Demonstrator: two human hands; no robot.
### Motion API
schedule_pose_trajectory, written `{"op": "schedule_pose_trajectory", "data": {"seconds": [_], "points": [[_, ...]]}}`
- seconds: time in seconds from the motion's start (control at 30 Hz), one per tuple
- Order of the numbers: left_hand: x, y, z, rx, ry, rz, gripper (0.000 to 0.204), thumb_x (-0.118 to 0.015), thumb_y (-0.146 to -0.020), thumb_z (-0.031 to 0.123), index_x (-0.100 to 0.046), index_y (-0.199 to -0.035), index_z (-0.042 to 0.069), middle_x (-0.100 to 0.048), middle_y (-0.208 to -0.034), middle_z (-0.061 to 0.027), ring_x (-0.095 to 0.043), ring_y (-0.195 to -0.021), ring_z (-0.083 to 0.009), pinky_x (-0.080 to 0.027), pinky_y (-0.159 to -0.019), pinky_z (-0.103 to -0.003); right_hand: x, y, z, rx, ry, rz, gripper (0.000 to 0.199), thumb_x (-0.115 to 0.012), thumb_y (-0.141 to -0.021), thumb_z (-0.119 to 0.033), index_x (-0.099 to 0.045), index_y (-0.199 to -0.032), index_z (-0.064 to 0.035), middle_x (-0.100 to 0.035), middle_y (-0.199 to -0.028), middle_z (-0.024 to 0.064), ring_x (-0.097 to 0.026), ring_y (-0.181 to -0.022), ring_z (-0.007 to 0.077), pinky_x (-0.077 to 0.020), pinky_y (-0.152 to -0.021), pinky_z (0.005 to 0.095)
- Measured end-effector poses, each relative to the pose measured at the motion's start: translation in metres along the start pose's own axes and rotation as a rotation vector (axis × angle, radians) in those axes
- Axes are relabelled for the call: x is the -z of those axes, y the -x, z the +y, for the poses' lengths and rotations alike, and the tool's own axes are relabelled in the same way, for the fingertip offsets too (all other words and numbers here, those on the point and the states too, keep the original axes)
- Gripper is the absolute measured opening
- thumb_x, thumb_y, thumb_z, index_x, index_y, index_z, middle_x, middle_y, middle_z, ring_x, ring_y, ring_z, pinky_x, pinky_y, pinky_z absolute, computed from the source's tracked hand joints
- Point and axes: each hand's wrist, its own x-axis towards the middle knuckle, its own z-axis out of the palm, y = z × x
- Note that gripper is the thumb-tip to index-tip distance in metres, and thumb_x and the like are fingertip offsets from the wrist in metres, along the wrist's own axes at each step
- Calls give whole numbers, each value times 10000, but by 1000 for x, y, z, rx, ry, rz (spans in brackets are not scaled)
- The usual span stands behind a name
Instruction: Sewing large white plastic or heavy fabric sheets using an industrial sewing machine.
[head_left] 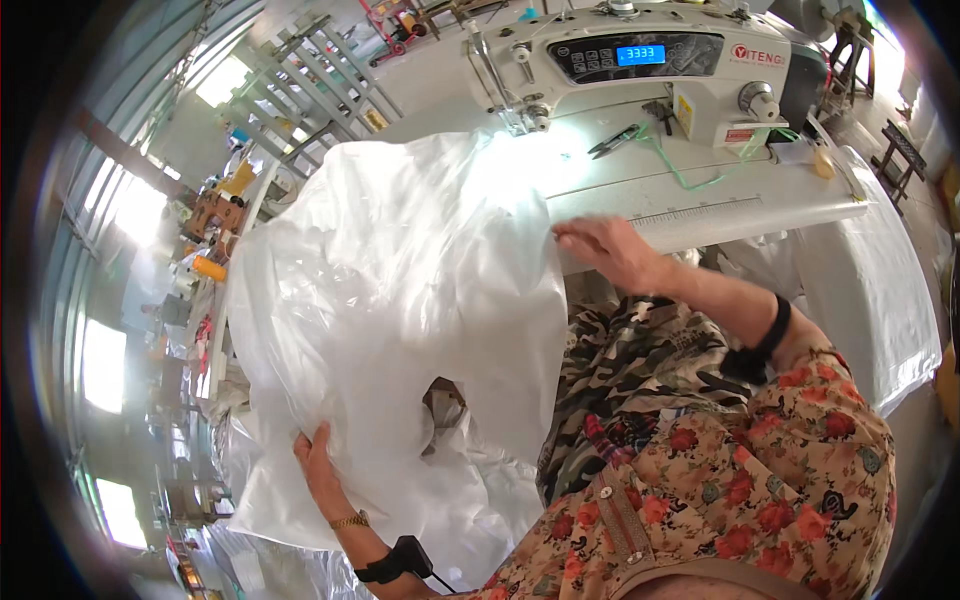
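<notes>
A large glossy white plastic sheet drapes from under the sewing machine's needle area down over my lap. It is crumpled, and a ragged hole shows in its lower part. At its lower left my left hand grips a fold, thumb and fingers closed on it. My right hand, slightly blurred, pinches the sheet's right edge just in front of the machine table. The white sewing machine has its lamp lit, and glare washes out the needle spot. On its bed lie thread snips beside green thread.
The machine table's front edge carries a ruler scale. More white sheeting hangs over its right side. At left, a cluttered bench holds an orange spool. Behind stands a grey metal rack; a dark stool is at far right.
</notes>
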Motion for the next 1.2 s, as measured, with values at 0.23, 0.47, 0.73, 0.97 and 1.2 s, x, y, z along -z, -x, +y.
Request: {"op": "schedule_pose_trajectory", "data": {"seconds": [0.23, 0.47, 0.73, 0.97, 1.2], "points": [[-24, 33, 99, -574, -1282, 213, 311, -762, -818, 297, -680, -975, 41, -695, -796, -108, -666, -728, -289, -511, -668, -381, -88, 68, 7, -420, -844, -6, 441, -672, -917, -345, -631, -1157, 22, -683, -1000, 79, -617, -959, 152, -500, -846, 305], [-208, 34, 119, -1049, -600, -487, 319, -647, -911, 237, -617, -1153, 33, -651, -1191, -181, -640, -1074, -320, -505, -883, -432, -136, 70, 1, -520, -854, -228, 401, -692, -887, -330, -682, -1091, 15, -676, -984, 60, -593, -913, 124, -484, -812, 264], [-185, -94, 31, -329, -1269, -421, 564, -370, -991, 491, -529, -1362, 97, -552, -1380, -144, -494, -1292, -346, -317, -1113, -475, -43, 100, -53, -310, -1131, -412, 271, -598, -974, -228, -710, -1058, 4, -705, -976, 8, -605, -907, 86, -479, -881, 274], [-134, -146, -31, -573, -1166, -315, 391, -478, -968, 380, -634, -1162, 79, -656, -1144, -150, -578, -1128, -357, -435, -969, -496, -98, 116, 45, -558, -354, -519, 331, -678, -889, -276, -688, -986, 40, -708, -843, 126, -655, -758, 179, -523, -736, 315], [-212, 54, 41, -859, -553, -465, 201, -682, -857, 251, -625, -866, 58, -637, -927, -132, -608, -886, -307, -452, -749, -449, -73, 111, 23, -462, -293, -266, 357, -695, -882, -304, -637, -861, 47, -648, -717, 116, -613, -661, 150, -482, -613, 320]]}}
